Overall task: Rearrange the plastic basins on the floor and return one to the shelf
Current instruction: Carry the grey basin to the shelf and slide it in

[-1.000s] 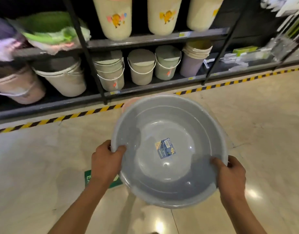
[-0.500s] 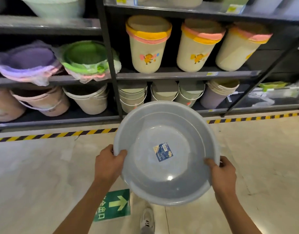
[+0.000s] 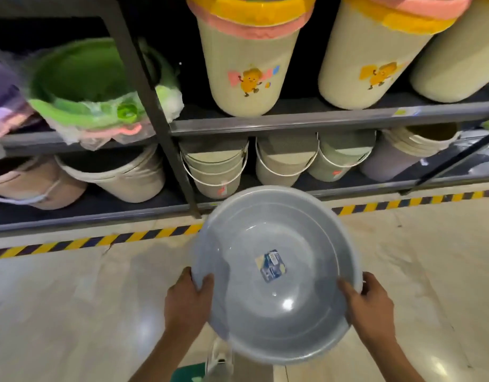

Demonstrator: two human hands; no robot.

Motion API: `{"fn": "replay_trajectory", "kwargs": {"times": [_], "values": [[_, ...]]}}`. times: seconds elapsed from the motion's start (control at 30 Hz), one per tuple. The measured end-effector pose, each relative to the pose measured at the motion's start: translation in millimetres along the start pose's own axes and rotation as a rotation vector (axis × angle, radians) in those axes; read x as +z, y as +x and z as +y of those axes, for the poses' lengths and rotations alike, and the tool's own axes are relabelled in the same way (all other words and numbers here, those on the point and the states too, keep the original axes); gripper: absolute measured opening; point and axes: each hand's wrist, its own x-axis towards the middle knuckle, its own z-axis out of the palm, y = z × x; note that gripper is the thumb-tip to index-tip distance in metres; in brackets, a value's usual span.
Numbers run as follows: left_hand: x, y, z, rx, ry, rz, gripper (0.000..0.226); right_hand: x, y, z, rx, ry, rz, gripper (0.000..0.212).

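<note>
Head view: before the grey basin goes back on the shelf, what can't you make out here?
- Sticker inside the grey basin: print too small to read.
- Floor beneath the basin: hidden by it, so other basins can't be seen.
- Tall bins: tops cut off by the upper edge.
- Green basin stack at left: blurred, count unclear.
- Left hand and right hand: fingers under the rim hidden.

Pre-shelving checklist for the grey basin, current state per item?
1. Left hand grips basin rim: ok.
2. Right hand grips opposite rim: ok.
3. Basin empty, only a label inside: ok.
4. Free shelf slot ahead: not ok; green basin and buckets fill the visible shelves.
5. Upright post clear of the basin's path: cannot tell.
6. Footing: shoe on bare floor: ok.
</note>
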Motion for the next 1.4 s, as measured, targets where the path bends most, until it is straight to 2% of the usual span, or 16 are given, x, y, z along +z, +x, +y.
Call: {"fn": "replay_trajectory", "kwargs": {"times": [0.17, 0.37, 0.6, 0.7, 0.83, 0.9, 1.13, 1.2, 1.33, 1.4], "values": [[87.6, 85.7, -33.5, -0.028, 0.04, -0.03, 0.023, 81.0, 82.0, 59.6, 0.024, -0.037, -0.031, 0.021], [190.9, 153.8, -79.1, -0.03, 0.12, -0.016, 0.03, 167.6, 173.0, 145.5, -0.009, -0.16, -0.11, 0.021], [278.3, 193.2, -116.9, -0.088, 0.194, -0.007, 0.036, 227.1, 237.5, 204.4, -0.102, -0.27, -0.182, 0.029], [298.9, 198.9, -128.3, -0.12, 0.206, -0.002, 0.039, 242.7, 250.2, 218.4, -0.088, -0.299, -0.219, 0.026], [315.8, 205.0, -137.1, -0.156, 0.19, -0.016, 0.043, 257.7, 257.4, 224.1, -0.101, -0.294, -0.244, 0.044], [322.4, 208.9, -139.7, -0.164, 0.17, -0.022, 0.043, 264.3, 262.6, 226.9, -0.09, -0.298, -0.252, 0.045], [346.7, 225.6, -149.9, -0.167, 0.079, -0.053, 0.038, 281.7, 279.9, 238.2, -0.08, -0.319, -0.207, 0.05], [352.4, 227.4, -155.2, -0.19, 0.064, -0.062, 0.038, 286.1, 282.2, 242.6, -0.067, -0.308, -0.187, 0.045], [359.6, 231.2, -162.2, -0.243, 0.032, -0.064, 0.032, 295.6, 283.6, 249.1, -0.04, -0.276, -0.119, 0.021], [361.3, 234.6, -165.9, -0.261, 0.041, -0.081, 0.033, 299.9, 282.8, 250.5, -0.025, -0.239, -0.087, 0.021]]}}
